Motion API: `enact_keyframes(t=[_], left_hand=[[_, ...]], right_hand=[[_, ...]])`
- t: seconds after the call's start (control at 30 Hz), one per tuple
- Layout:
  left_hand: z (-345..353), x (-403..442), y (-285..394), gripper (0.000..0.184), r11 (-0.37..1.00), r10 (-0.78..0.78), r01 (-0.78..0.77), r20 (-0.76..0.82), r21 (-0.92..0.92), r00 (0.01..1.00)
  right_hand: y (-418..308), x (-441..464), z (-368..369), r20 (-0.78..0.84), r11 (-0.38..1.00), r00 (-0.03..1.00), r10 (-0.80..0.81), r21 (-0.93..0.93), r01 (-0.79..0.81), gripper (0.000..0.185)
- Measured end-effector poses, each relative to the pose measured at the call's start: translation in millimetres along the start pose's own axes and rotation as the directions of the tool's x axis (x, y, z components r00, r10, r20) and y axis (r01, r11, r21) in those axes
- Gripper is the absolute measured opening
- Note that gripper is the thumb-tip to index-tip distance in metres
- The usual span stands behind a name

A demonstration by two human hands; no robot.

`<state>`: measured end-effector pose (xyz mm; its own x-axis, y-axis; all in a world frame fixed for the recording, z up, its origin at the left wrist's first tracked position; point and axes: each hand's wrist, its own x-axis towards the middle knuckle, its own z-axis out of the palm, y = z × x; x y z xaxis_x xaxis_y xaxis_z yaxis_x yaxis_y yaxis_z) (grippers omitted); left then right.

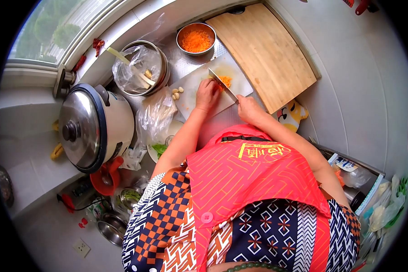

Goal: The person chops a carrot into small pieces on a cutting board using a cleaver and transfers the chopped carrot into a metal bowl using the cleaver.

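Observation:
A knife (224, 86) lies slantwise over the white cutting board (240, 80), its handle in my right hand (249, 109), whose fingers are wrapped round it. My left hand (207, 94) rests on the board, left of the blade, with its fingers bent and pressed together; what they hold is mostly hidden under them. Chopped orange pieces (225, 81) lie on the board to the right of the blade. Several pale garlic cloves (176, 93) sit near the board's left edge. Behind the board stands a metal bowl (180, 45) of finely chopped orange bits.
A large wooden board (267, 54) lies at the right. To the left stand a pot (164, 75) with a plastic bag (143, 63) and a large lidded cooker (118, 120). A plate (152, 153) with green leaves is beside my left forearm. A window is at upper left.

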<state>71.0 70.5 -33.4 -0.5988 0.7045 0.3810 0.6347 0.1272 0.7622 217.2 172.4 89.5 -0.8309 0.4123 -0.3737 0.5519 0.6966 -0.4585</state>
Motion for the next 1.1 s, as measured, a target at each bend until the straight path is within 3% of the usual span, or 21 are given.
enact_keyframes(t=[0.17, 0.67, 0.77, 1.1], left_hand=[[2, -1, -1, 0.023, 0.999, -0.03, 0.03, 0.024, -0.015, 0.999], [-7, 0, 7, 0.031, 0.998, -0.007, 0.006, -0.014, -0.056, 1.0], [-9, 0, 9, 0.027, 0.999, 0.025, -0.023, 0.025, -0.044, 0.999], [-2, -2, 5, 0.013, 0.994, -0.101, 0.095, -0.128, -0.054, 0.987]], right_hand=[[-2, 6, 1, 0.055, 0.999, 0.998, 0.033, -0.018, -0.032, 0.017], [12, 20, 25, -0.014, 0.999, 1.0, 0.017, -0.045, -0.017, 0.014], [12, 21, 25, -0.006, 0.999, 1.0, 0.029, -0.04, -0.029, 0.015], [9, 20, 21, 0.015, 0.998, 0.999, 0.048, -0.04, -0.048, 0.017]])
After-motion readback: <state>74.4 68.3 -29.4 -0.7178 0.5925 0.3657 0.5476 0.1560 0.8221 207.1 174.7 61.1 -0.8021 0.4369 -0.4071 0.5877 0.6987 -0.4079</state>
